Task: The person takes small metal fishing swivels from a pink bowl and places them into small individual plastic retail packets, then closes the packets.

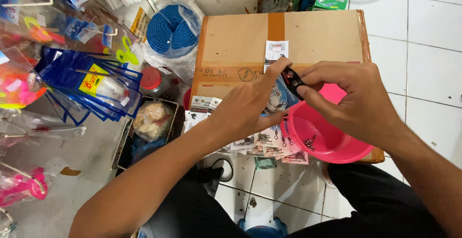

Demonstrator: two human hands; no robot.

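Observation:
Both my hands pinch a small black packet above a pink plastic bowl. My left hand grips the packet's left end with thumb and forefinger. My right hand grips its right end. A few small dark metal pieces lie inside the bowl. Under my left hand, several small printed packets are spread on a taped cardboard box, and the bowl rests on the box's near right corner.
A coil of blue rope in a clear bag lies left of the box. Blue hanging packets and pink lures fill the rack at the left. A red-lidded jar and a bagged item in a tray stand beside the box. White floor tiles lie to the right.

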